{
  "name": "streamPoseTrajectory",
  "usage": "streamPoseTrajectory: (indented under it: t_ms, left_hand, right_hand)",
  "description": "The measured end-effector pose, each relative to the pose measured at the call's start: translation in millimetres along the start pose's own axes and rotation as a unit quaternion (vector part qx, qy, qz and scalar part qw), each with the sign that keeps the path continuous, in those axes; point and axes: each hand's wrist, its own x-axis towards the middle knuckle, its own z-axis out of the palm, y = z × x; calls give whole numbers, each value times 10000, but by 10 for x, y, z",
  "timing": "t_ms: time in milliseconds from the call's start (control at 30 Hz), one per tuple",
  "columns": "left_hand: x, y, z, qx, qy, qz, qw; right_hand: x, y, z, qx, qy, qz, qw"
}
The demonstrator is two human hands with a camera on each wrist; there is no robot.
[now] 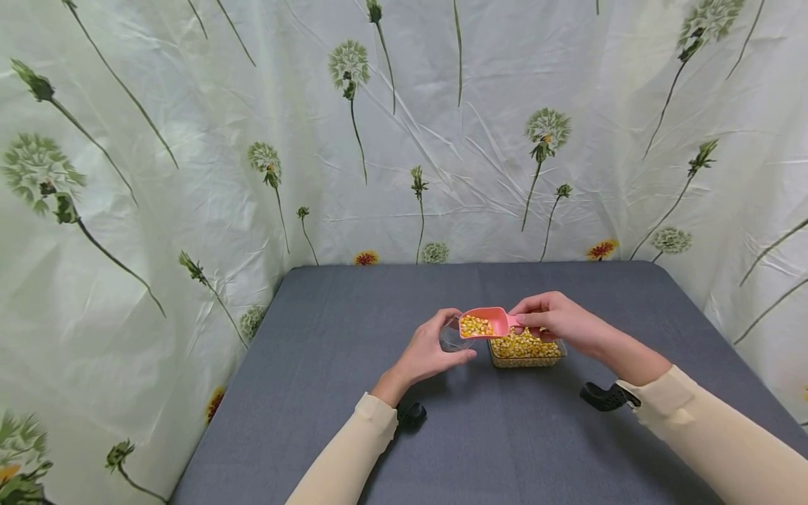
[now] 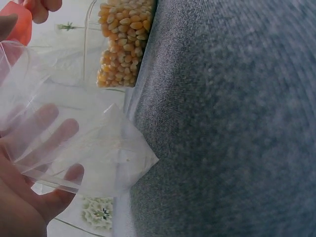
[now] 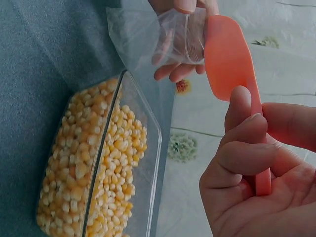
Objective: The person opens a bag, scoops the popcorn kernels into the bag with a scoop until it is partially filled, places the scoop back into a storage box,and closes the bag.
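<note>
A clear plastic bag (image 2: 113,153) hangs from my left hand (image 1: 426,351), whose fingers and thumb curve round its mouth. My right hand (image 1: 562,322) grips the handle of a pink scoop (image 1: 500,321). Yellow corn kernels (image 1: 475,326) lie in the front of the scoop, which is held at the bag's mouth. Just beneath the right hand stands a clear rectangular container (image 3: 157,148) full of corn kernels (image 3: 116,168). From the head view, the scoop hides part of the bag. In the left wrist view the bag's lower corner shows no kernels.
A dark grey-blue table (image 1: 303,393) carries the container. Behind it hangs a pale curtain (image 1: 404,140) printed with dandelions. Black straps (image 1: 606,397) sit at both wrists, close to the cream sleeves (image 1: 701,421).
</note>
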Motion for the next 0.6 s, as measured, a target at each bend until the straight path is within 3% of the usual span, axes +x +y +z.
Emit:
streamPoseTrajectory:
  t_ms: [600]
  left_hand:
    - [-10,8,14,268,-37,251,9993]
  right_hand:
    - [73,-74,153,-275,-21,153,9995]
